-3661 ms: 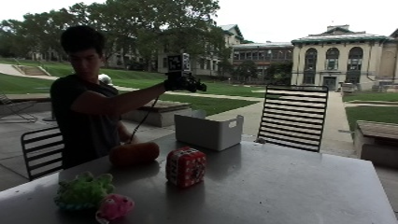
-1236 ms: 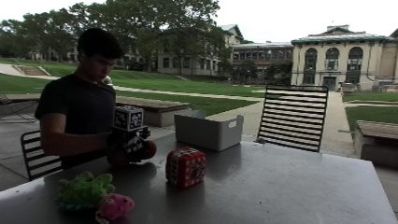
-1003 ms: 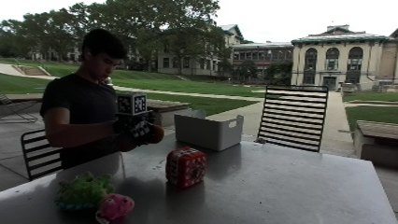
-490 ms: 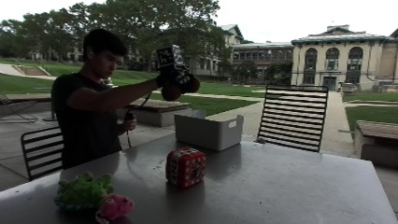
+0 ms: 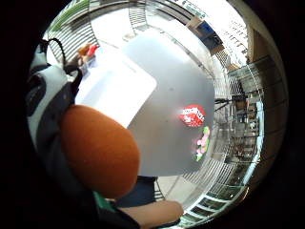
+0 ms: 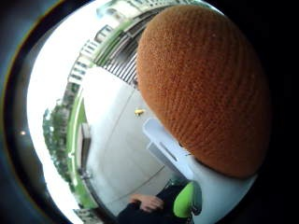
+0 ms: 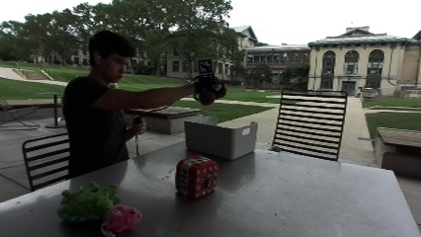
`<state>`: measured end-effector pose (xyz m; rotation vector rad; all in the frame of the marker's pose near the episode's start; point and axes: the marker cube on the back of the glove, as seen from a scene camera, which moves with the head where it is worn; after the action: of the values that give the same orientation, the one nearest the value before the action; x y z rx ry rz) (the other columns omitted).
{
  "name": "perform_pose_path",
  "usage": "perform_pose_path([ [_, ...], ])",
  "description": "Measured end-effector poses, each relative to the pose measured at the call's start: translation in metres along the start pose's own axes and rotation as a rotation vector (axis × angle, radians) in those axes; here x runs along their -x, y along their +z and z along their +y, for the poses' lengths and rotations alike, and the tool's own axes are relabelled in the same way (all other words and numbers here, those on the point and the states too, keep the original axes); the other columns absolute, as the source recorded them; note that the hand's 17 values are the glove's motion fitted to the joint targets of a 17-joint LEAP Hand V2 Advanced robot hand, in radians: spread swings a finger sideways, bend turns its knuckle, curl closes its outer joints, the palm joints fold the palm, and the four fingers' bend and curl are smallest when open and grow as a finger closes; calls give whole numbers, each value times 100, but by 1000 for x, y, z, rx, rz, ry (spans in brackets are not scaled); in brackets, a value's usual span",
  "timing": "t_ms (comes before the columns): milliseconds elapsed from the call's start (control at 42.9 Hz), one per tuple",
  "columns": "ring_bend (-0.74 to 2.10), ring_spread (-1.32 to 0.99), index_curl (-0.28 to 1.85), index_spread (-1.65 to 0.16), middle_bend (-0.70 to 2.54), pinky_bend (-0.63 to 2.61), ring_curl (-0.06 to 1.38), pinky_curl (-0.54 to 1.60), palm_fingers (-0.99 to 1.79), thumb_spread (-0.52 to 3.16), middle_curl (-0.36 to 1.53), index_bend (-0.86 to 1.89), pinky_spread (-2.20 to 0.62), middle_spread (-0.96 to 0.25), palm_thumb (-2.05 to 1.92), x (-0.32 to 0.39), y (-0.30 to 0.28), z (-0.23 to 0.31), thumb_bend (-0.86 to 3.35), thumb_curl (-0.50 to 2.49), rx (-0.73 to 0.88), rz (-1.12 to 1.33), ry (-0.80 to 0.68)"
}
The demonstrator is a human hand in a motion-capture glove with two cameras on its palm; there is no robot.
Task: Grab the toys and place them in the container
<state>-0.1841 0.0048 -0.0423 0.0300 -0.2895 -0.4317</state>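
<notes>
Above the white container (image 7: 220,139), the gloved right hand (image 7: 209,89) grips an orange knitted toy (image 5: 99,150). Its long axis cannot be told. A red cube toy (image 7: 196,176) sits upright on the table (image 7: 309,197).

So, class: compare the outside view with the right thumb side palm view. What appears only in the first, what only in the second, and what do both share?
Only the outside view shows the red cube toy, the green plush and pink plush on the table, the chair behind it, and the gloved right hand raised above the container. Only the thumb side palm view shows the knitted weave of the orange toy, which fills much of it. Both share the orange toy, the white container and the person's bare hand.
</notes>
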Motion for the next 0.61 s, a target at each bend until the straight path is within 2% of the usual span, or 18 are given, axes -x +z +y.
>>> perform_pose_path([
  [70,130,-39,114,-42,104,79,52,40,106,69,67,12,-46,-35,57,14,13,-5,20,100,17,28,-6],
  [163,130,-39,118,-43,104,79,52,40,105,67,68,12,-46,-35,57,25,34,-6,20,103,47,114,-92],
  [256,131,-39,121,-44,104,79,52,40,104,66,68,12,-46,-35,56,31,51,-7,19,105,96,165,-90],
  [303,130,-39,121,-44,102,82,52,40,96,67,68,7,-46,-36,56,30,57,-4,18,106,130,182,-127],
  [326,129,-40,116,-42,94,93,52,44,74,72,65,-8,-44,-36,49,30,58,-3,13,102,142,186,-148],
  [350,130,-39,115,-41,92,95,53,46,68,79,66,-7,-42,-36,43,29,59,-2,9,99,149,185,-162],
  [373,114,-32,107,-38,74,108,49,50,-1,84,61,-25,-36,-26,7,28,59,-2,-14,87,148,178,-167],
  [396,129,-34,109,-37,85,108,58,54,23,90,67,-12,-36,-28,19,28,57,-2,-2,87,140,164,-162],
  [420,115,-29,100,-36,75,117,52,54,-6,89,61,-20,-32,-22,2,28,55,-2,-14,82,127,147,-150],
  [490,100,-21,89,-33,68,120,45,51,-26,91,57,-7,-23,-13,-11,18,45,-3,-15,74,87,142,-97],
  [606,89,-13,74,-29,64,119,36,47,-24,95,53,-2,-15,-3,-15,-13,26,-2,-13,62,37,129,25],
])
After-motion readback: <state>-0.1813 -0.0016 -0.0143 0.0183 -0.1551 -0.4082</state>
